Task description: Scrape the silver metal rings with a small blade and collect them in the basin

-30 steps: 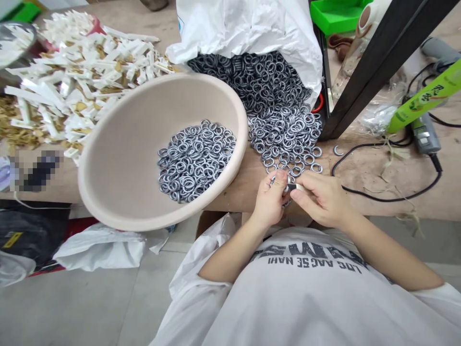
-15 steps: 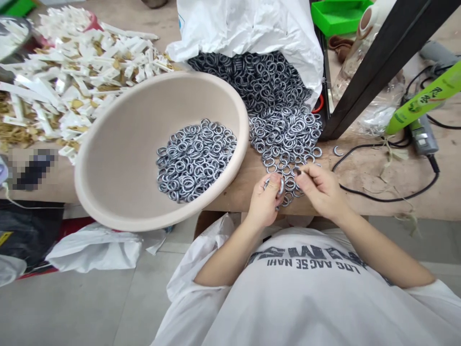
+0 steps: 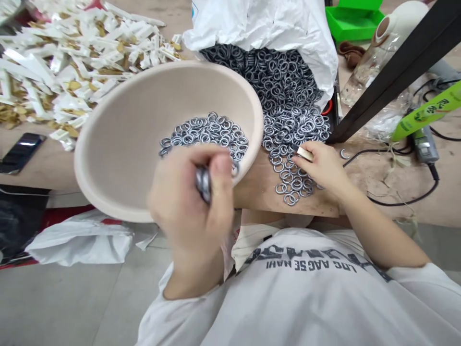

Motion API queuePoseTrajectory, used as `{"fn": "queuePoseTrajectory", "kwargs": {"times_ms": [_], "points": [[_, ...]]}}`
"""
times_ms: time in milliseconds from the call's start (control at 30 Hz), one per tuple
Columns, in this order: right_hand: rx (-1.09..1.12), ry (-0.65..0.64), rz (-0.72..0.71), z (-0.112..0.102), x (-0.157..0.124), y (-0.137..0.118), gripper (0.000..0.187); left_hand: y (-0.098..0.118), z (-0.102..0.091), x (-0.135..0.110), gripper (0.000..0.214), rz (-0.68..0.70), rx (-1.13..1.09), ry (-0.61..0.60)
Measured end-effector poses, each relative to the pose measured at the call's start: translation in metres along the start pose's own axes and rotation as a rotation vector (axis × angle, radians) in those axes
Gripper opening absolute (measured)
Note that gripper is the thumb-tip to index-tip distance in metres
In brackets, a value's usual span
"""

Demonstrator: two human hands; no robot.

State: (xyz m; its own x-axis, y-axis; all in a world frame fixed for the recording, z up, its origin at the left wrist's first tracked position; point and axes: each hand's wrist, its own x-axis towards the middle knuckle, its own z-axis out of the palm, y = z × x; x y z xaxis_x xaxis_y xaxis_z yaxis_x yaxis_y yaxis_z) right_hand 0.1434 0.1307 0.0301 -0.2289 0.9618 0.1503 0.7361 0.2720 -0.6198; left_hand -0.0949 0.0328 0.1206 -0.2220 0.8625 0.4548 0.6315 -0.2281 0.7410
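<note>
Head view: left hand (image 3: 189, 211) pinches metal rings (image 3: 203, 184) over bowl (image 3: 118, 144); right hand (image 3: 324, 168) pinches cream tab (image 3: 305, 154).

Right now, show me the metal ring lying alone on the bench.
The ring right of the heap, near the black cable: it alone lies apart from the others.

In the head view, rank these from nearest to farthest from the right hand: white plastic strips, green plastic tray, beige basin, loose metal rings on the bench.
From the right hand:
1. Loose metal rings, on the bench just beneath it
2. Beige basin, to its left
3. Green plastic tray, ahead and to the right
4. White plastic strips, far left
</note>
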Motion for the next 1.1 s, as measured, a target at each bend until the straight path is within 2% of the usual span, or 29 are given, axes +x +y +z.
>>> {"fn": "queuePoseTrajectory", "kwargs": {"times_ms": [33,67,100,133,200,267,333,400,467,500,533,633,700,767,867,1000,1100], "points": [[-0.111,-0.030,-0.023,0.002,0.002,0.000,0.017,-0.006,-0.006,0.012,0.025,0.031,0.226,0.022],[-0.193,-0.055,-0.034,0.005,0.003,0.000,0.019,-0.013,-0.009,0.022,0.034,0.044,0.408,-0.013],[-0.250,-0.076,-0.035,0.009,0.003,-0.001,0.019,-0.021,-0.010,0.031,0.047,0.053,0.501,-0.015],[-0.284,-0.088,-0.030,0.012,0.003,-0.001,0.019,-0.029,-0.011,0.037,0.061,0.032,0.525,-0.062],[-0.294,-0.096,-0.023,0.016,0.002,-0.002,0.018,-0.038,-0.009,0.042,0.073,0.004,0.455,-0.089],[-0.242,-0.086,-0.035,0.015,0.002,-0.001,0.017,-0.037,-0.007,0.037,0.069,0.035,0.390,-0.058],[-0.136,-0.067,-0.036,0.011,0.000,0.002,0.023,-0.027,0.001,0.023,0.056,0.163,0.333,0.015],[0.031,-0.064,-0.005,0.004,-0.003,0.005,0.028,-0.015,0.019,0.007,0.038,0.331,0.169,0.016],[0.232,-0.089,0.044,-0.002,-0.008,0.008,0.029,-0.009,0.048,-0.006,0.020,0.355,0.023,-0.247],[0.332,-0.109,0.070,-0.004,-0.010,0.010,0.029,-0.010,0.064,-0.010,0.018,0.305,-0.017,-0.346],[0.426,-0.128,0.094,-0.006,-0.013,0.012,0.028,-0.013,0.080,-0.012,0.019,0.230,-0.045,-0.393],[0.676,-0.125,0.179,-0.007,-0.020,0.016,0.029,-0.031,0.122,-0.009,0.018,0.059,-0.183,-0.439],[0.813,-0.075,0.233,-0.007,-0.024,0.016,0.039,-0.041,0.137,-0.005,0.019,-0.022,-0.301,-0.487],[0.895,-0.022,0.264,-0.006,-0.029,0.013,0.042,-0.043,0.144,-0.004,0.025,-0.130,-0.454,-0.556],[0.935,0.024,0.240,-0.003,-0.036,0.002,0.037,-0.036,0.145,-0.011,0.038,-0.321,-0.696,-0.641],[0.874,0.061,0.108,0.000,-0.043,-0.011,0.038,-0.019,0.142,-0.025,0.047,-0.491,-0.905,-0.542],[0.780,0.095,0.085,-0.001,-0.044,-0.012,0.036,-0.012,0.140,-0.030,0.049,-0.608,-1.003,-0.497]]}}
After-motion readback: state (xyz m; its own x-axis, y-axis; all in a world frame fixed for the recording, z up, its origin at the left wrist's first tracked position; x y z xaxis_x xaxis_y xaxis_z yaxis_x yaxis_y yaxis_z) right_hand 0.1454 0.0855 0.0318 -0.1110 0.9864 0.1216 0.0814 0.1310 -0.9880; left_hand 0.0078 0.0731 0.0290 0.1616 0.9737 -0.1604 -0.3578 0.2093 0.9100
